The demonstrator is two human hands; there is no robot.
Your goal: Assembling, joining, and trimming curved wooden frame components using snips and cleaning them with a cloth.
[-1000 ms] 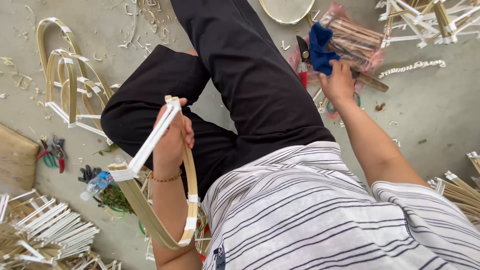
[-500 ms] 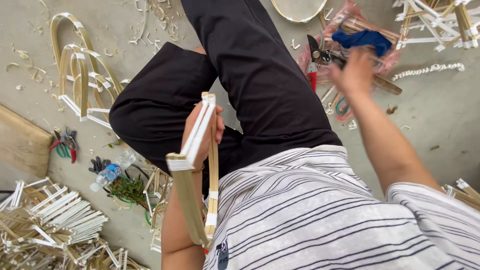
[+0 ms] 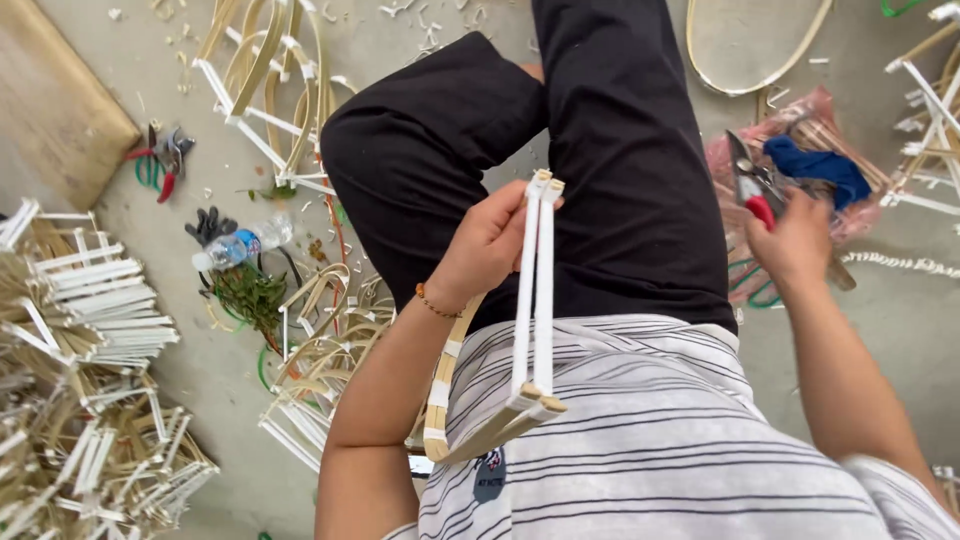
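Observation:
My left hand (image 3: 487, 245) is closed on a small frame (image 3: 533, 300) made of white-wrapped sticks and bent bamboo strips. It holds the frame edge-on above my lap and black trousers (image 3: 600, 150). My right hand (image 3: 797, 243) reaches out to the right over a pink plastic bag (image 3: 835, 215) of thin sticks. Its fingers wrap the red handle of a pair of metal cutters (image 3: 748, 180), whose jaws point away from me. A blue cloth (image 3: 818, 167) lies on the bag just beyond the cutters.
Stacks of finished white-and-bamboo frames (image 3: 85, 340) fill the left. Also on the floor: a water bottle (image 3: 240, 245), black gloves (image 3: 208, 225), red-handled pliers (image 3: 165, 165), a wooden board (image 3: 55, 110), loose bamboo loops (image 3: 270, 70), a large hoop (image 3: 750, 60).
My left hand has turned the frame from flat to edge-on and raised it. My right hand left the blue cloth and closed on the red-handled cutters.

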